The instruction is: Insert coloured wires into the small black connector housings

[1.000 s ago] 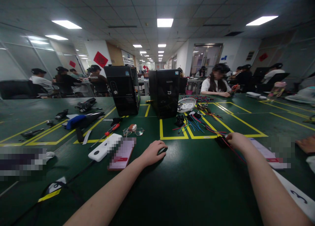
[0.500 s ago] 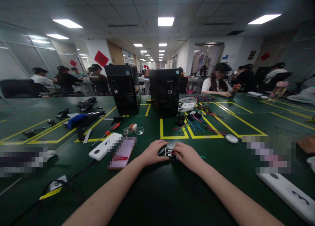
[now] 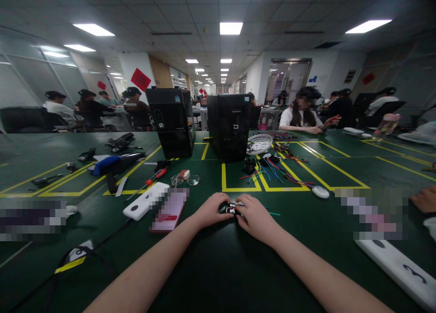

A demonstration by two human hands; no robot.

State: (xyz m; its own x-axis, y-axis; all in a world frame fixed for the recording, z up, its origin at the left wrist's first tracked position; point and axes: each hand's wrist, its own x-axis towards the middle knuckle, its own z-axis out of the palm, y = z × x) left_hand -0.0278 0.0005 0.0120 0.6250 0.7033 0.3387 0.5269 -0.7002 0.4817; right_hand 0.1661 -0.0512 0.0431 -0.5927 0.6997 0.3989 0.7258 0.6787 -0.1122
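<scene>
Between my two hands, low over the green table, is a small black-and-white part with wires (image 3: pixel 230 208); its exact kind is too small to make out. My left hand (image 3: pixel 213 209) is closed around its left side, thumb in front and fingers behind. From the right, my right hand (image 3: pixel 255 214) grips it, with the thumb at the near side and the fingers over the top, hiding much of it. A green wire end (image 3: pixel 274 214) sticks out to the right, beyond my right hand.
Two black computer cases (image 3: pixel 229 129) stand ahead. Right of them lie a white basket (image 3: pixel 260 144) and coloured wires (image 3: pixel 272 170). To the left are a phone (image 3: pixel 169 213), a white power strip (image 3: pixel 146 201), a screwdriver (image 3: pixel 155 177) and glasses (image 3: pixel 193 180). A co-worker (image 3: pixel 303 113) sits opposite.
My right hand has shifted slightly and turned, its fingers now covering more of the part and its thumb lower. My left hand stays nearly still.
</scene>
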